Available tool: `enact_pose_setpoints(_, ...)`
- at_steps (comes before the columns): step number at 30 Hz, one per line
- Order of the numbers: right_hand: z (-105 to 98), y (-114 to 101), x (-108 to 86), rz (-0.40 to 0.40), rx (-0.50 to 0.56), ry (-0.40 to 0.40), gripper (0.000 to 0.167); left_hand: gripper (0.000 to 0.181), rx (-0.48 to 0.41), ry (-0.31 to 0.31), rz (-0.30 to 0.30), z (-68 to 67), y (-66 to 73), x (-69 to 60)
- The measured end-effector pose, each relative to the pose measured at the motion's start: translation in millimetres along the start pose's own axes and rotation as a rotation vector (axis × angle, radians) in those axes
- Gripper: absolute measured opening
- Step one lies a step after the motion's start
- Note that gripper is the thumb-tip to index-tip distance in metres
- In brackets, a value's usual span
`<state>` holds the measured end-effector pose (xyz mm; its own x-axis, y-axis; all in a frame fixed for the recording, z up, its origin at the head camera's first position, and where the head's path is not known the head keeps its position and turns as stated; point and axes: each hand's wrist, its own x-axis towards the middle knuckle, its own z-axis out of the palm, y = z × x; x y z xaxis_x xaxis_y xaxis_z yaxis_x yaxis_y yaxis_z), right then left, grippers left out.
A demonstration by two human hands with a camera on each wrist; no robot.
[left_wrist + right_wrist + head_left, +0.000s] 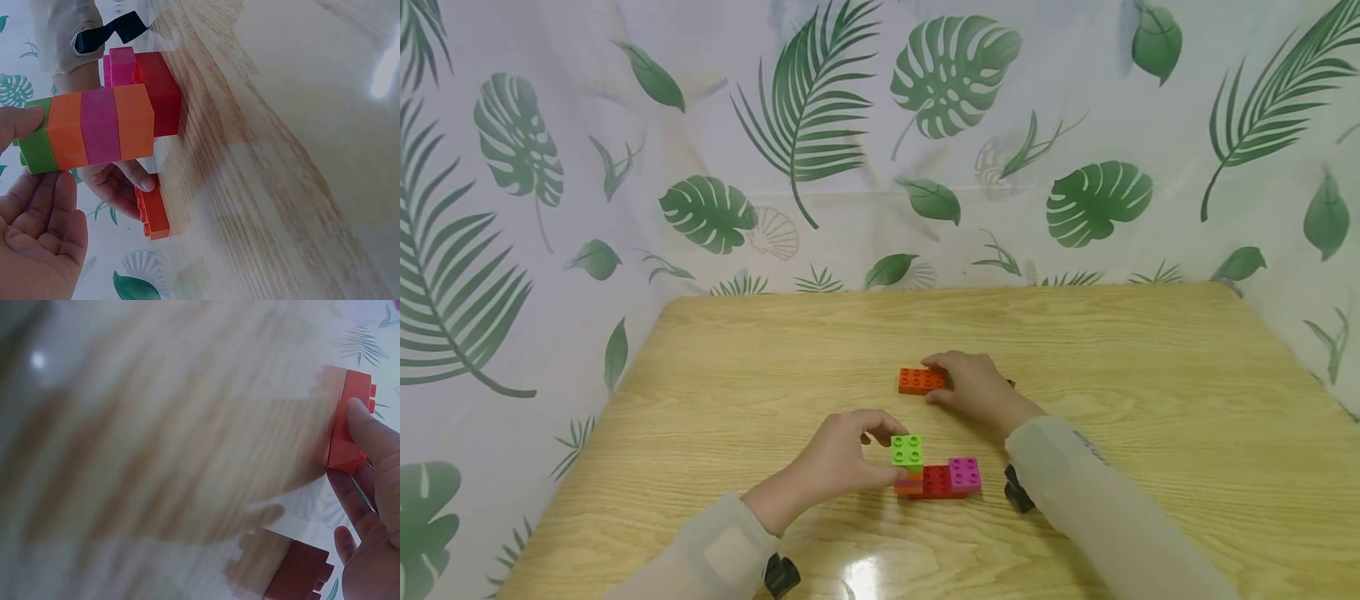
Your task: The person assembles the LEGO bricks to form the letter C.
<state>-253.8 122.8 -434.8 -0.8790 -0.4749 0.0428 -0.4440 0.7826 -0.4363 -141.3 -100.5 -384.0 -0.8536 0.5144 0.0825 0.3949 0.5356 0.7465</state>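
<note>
My left hand (842, 454) pinches the lime green toy building brick (907, 451) between thumb and fingers, at the top of a stack. Below the green, the left wrist view shows orange, a magenta brick (100, 127) and orange again. That stack stands on the left end of a long red brick (936, 482), whose right end carries another magenta brick (965, 473). Farther back, my right hand (977, 387) grips the right end of a flat orange-red eight-stud brick (921, 381) lying on the table.
A dark red brick (297, 572) lies near my right hand, mostly hidden behind it in the head view. The wood-grain table (760, 350) meets a leaf-patterned cloth (850, 233) at its back and sides. Black straps (1018, 489) hang at both wrists.
</note>
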Motion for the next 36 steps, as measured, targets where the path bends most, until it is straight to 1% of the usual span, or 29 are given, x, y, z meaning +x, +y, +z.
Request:
enact_pose_setpoints(5,-1.3,-2.1,-0.3,-0.015,-0.029,-0.002,0.051,0.032,0.000,0.002,0.000,0.2,-0.2,0.1)
enact_pose_setpoints(10,-8.8,-5.7,-4.4,0.036,0.067,-0.016,0.048,0.032,-0.008,-0.001,-0.008,-0.5,-0.1,-0.1)
enact_pose_setpoints(12,-13.8,-7.3,-7.0,0.028,0.102,-0.001,0.047,0.032,-0.011,-0.003,-0.016,-0.7,0.1,-0.4)
enact_pose_setpoints(13,-16.4,-8.0,-8.6,0.011,0.107,0.012,0.047,0.032,-0.011,-0.003,-0.018,-0.6,-0.1,-0.4)
enact_pose_setpoints(17,-26.0,-10.7,-18.1,-0.100,0.091,0.086,0.044,0.032,-0.008,-0.005,-0.019,-0.3,-0.2,-0.4)
enact_pose_setpoints(28,-47.4,-21.9,-50.7,-0.299,0.143,0.226,0.038,0.032,-0.013,-0.002,0.002,0.1,-0.7,0.2)
enact_pose_setpoints(31,-50.9,-24.0,-59.0,-0.327,0.163,0.230,0.037,0.032,-0.015,0.003,0.007,0.5,-0.6,0.0)
enact_pose_setpoints(36,-56.5,-30.5,-71.0,-0.358,0.204,0.202,0.037,0.031,-0.020,0.004,0.010,0.6,-1.0,0.0)
